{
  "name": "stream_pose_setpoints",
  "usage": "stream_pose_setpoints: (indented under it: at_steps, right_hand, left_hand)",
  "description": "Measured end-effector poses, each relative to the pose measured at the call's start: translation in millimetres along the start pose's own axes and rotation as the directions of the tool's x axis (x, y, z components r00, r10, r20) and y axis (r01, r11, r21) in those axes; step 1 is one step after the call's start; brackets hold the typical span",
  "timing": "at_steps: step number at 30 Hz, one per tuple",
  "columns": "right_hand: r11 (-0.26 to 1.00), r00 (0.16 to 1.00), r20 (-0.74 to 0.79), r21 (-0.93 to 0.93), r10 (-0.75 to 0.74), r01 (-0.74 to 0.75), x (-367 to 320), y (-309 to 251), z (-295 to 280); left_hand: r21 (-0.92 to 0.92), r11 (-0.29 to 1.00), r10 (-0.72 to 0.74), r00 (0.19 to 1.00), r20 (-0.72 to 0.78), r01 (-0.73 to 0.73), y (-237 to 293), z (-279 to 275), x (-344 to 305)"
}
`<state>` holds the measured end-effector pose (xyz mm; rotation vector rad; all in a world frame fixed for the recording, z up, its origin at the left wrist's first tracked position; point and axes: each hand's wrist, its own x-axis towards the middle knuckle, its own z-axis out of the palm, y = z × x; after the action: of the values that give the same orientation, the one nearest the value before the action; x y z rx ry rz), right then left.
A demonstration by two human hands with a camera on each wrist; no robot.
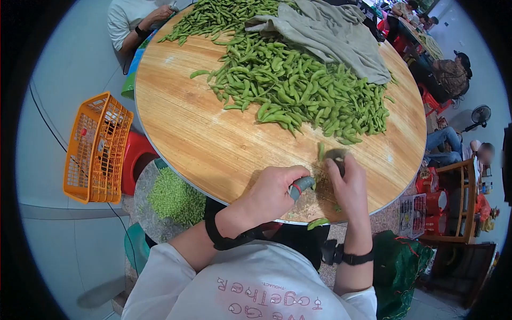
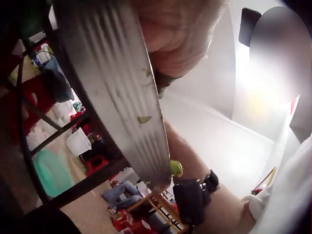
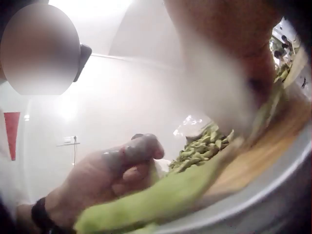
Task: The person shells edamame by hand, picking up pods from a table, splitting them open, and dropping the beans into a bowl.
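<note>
At the near edge of the round wooden table [image 1: 181, 114], my left hand [image 1: 274, 189] is curled, with a grey cover and red band on one finger. A small green pod end [image 1: 313, 185] shows at its fingertips. To its right, my right hand [image 1: 349, 184] bends over the tabletop, thumb and forefinger near a grey-covered fingertip; I cannot tell whether it holds anything. Just left of those fingers lies a soybean pod [image 1: 321, 151]. Another pod [image 1: 318, 223] overhangs the rim between my forearms, large in the right wrist view [image 3: 146, 207].
A large heap of soybean pods [image 1: 298, 85] covers the far side, partly under a grey cloth [image 1: 330, 40]. Shelled beans [image 1: 173, 197] fill a basin at lower left. Beside it stand a red stool [image 1: 136, 154] and orange basket [image 1: 98, 149]. Another person [image 1: 133, 26] sits at far left.
</note>
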<state>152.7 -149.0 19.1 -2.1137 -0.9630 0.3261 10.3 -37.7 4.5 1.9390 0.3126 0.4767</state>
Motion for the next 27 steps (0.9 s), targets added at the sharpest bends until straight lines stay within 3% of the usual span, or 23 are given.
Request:
stream_pose_setpoints:
  at_steps: [1, 3, 4, 5, 6, 8, 9, 11, 14, 15, 17, 19, 21, 22, 23, 25, 27]
  right_hand:
    - [1.0, 1.0, -0.001, 0.001, -0.002, 0.002, -10, -3, 2]
    - [0.853, 0.974, 0.175, 0.478, 0.143, -0.211, -29, -10, 6]
    - [0.81, 0.961, 0.233, 0.53, 0.146, -0.252, -36, -16, 5]
    - [0.81, 0.963, 0.228, 0.533, 0.143, -0.246, -40, -14, 5]
    - [0.791, 0.968, 0.199, 0.562, 0.155, -0.242, -43, -10, 7]
    - [0.676, 0.949, 0.23, 0.667, 0.215, -0.314, -45, -9, 3]
    - [0.671, 0.951, 0.223, 0.674, 0.215, -0.31, -46, -10, -1]
    - [0.56, 0.896, 0.384, 0.702, 0.223, -0.441, -47, -13, -8]
    - [0.506, 0.869, 0.481, 0.724, 0.118, -0.47, -54, -17, -4]
    - [0.499, 0.873, 0.475, 0.733, 0.111, -0.462, -56, -19, -1]
    - [0.676, 0.934, 0.352, 0.673, 0.065, -0.301, -59, -26, 5]
    - [0.648, 0.944, 0.318, 0.7, 0.092, -0.299, -58, -28, 6]
    - [0.199, 0.851, 0.516, 0.827, 0.098, -0.525, -53, -23, 0]
    - [0.08, 0.828, 0.556, 0.824, 0.079, -0.561, -52, -17, 0]
    - [0.076, 0.831, 0.551, 0.828, 0.075, -0.556, -52, -14, 1]
    - [-0.112, 0.763, 0.647, 0.757, -0.011, -0.644, -51, -11, 1]
    - [-0.164, 0.755, 0.654, 0.741, -0.043, -0.651, -52, -8, 4]
  left_hand:
    - [0.021, 1.0, 0.006, 1.0, -0.02, -0.005, -1, 1, 0]
    - [0.049, 0.999, 0.017, 0.999, -0.038, -0.015, 0, -1, -1]
    - [-0.071, 0.997, -0.035, 0.998, 0.044, 0.038, 1, -2, 0]
    - [-0.186, 0.978, -0.074, 0.988, 0.133, 0.098, 2, -3, 1]
    - [-0.182, 0.979, -0.069, 0.988, 0.135, 0.093, 1, -1, 1]
    - [-0.548, 0.784, -0.166, 0.95, 0.265, 0.29, -5, 4, -1]
    - [-0.541, 0.79, -0.163, 0.949, 0.271, 0.29, -2, 2, -1]
    - [-0.686, 0.62, -0.171, 0.919, 0.355, 0.38, 3, -5, 0]
    - [-0.756, 0.562, -0.121, 0.937, 0.328, 0.337, 0, -7, -2]
    - [-0.747, 0.572, -0.12, 0.936, 0.331, 0.338, 1, -7, -3]
    - [-0.707, 0.645, -0.165, 0.957, 0.24, 0.288, 2, -6, -5]
    - [-0.657, 0.711, -0.159, 0.968, 0.195, 0.249, -9, -1, -7]
    - [-0.603, 0.771, -0.14, 0.979, 0.149, 0.203, -7, -3, -5]
    - [-0.708, 0.672, -0.13, 0.976, 0.177, 0.218, 2, -6, -5]
    - [-0.796, 0.559, -0.117, 0.972, 0.203, 0.233, 8, -8, -4]
    - [-0.795, 0.553, -0.071, 0.965, 0.253, 0.249, -9, -9, -5]
    - [-0.795, 0.543, -0.033, 0.953, 0.303, 0.271, -14, -10, -6]
